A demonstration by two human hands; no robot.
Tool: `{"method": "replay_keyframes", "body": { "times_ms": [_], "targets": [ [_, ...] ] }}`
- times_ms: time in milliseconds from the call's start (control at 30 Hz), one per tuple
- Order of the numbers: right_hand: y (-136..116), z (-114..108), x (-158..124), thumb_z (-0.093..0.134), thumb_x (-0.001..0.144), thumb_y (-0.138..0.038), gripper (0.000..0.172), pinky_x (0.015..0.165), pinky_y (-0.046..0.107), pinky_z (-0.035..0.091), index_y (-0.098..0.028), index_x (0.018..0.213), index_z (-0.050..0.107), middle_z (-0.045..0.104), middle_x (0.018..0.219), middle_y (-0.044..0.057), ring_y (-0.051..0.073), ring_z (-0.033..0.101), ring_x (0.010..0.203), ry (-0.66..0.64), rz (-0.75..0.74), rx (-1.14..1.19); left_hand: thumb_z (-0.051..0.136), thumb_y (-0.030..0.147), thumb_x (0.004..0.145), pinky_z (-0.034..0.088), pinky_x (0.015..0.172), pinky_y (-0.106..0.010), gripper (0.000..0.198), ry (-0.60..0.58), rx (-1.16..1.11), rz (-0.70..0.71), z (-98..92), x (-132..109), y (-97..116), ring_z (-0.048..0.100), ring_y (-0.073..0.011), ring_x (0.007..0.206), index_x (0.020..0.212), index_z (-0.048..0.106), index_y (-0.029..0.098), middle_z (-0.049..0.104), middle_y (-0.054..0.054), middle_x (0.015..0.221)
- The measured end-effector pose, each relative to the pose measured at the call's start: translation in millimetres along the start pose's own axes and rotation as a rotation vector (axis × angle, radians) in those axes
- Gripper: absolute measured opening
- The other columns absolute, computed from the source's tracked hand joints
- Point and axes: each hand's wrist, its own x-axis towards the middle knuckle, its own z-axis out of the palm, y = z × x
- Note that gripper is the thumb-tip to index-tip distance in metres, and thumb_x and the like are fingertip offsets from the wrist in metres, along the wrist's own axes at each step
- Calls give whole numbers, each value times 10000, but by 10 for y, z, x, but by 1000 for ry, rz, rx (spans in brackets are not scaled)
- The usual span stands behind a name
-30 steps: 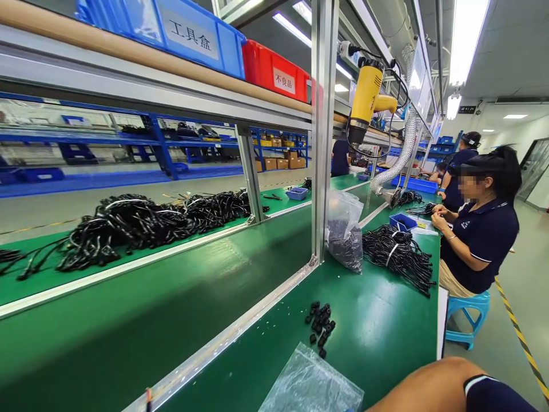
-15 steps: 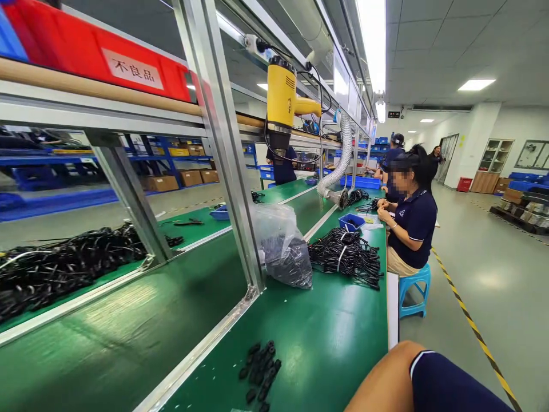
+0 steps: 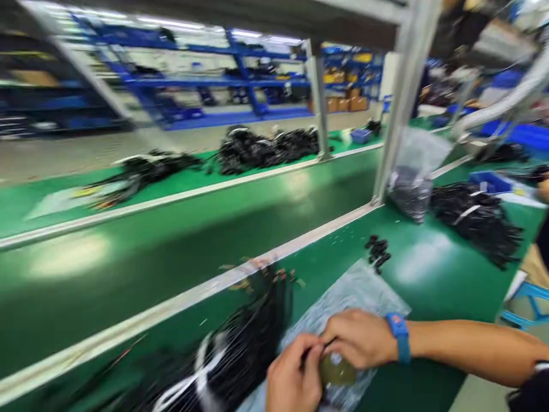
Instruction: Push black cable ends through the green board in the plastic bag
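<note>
My left hand [image 3: 295, 372] and my right hand [image 3: 360, 337] meet low in the head view, both closed with the fingertips pinched on a thin black cable [image 3: 329, 343]. Most of this cable is hidden by the fingers, and motion blurs it. Just under my right hand is an olive-yellow rounded item [image 3: 338, 371] whose kind I cannot make out. Beneath both hands lies a clear plastic bag [image 3: 355, 292] on the green bench. Left of it rests a bundle of black cables [image 3: 244, 343] bound with a white tie. Small black parts [image 3: 377, 252] lie beyond the bag.
A metal post [image 3: 398, 109] rises from the bench beside a bag of dark parts [image 3: 412, 177]. Farther right lie another cable bundle [image 3: 476, 220] and a blue tray [image 3: 491, 182]. A co-worker's arm shows at the right edge. More cables [image 3: 266, 149] lie across the belt.
The view has swung left and down from the aisle and hanging heat gun to the bench. Both my hands, the plastic bag and the near cable bundle have come into view.
</note>
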Motion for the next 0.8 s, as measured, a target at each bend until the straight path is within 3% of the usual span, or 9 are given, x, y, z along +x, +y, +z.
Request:
{"method": "replay_keyframes", "body": {
  "times_ms": [67, 267, 800],
  "targets": [
    [6, 20, -55, 522, 1020, -259, 134, 791, 301, 504, -184, 1086, 612, 700, 942, 61, 197, 657, 874, 104, -67, 42, 527, 299, 954, 496, 575, -238, 247, -21, 16, -14, -46, -65, 107, 636, -142, 597, 752, 645, 220, 665, 22, 674],
    [-52, -74, -137, 552, 982, -237, 158, 727, 295, 488, -190, 1124, 601, 704, 975, 63, 192, 655, 829, 131, -12, 137, 516, 222, 963, 447, 610, -228, 182, 0, 29, -20, -26, -28, 309, 618, -135, 657, 810, 612, 202, 657, 13, 727],
    [1, -22, -124, 518, 1018, -228, 104, 723, 287, 475, -197, 1003, 616, 692, 885, 38, 188, 659, 812, 162, -54, 130, 523, 181, 938, 382, 596, -240, 207, -37, 26, -75, -22, -64, 229, 588, -131, 619, 745, 594, 202, 627, 23, 657]
  ]
}}
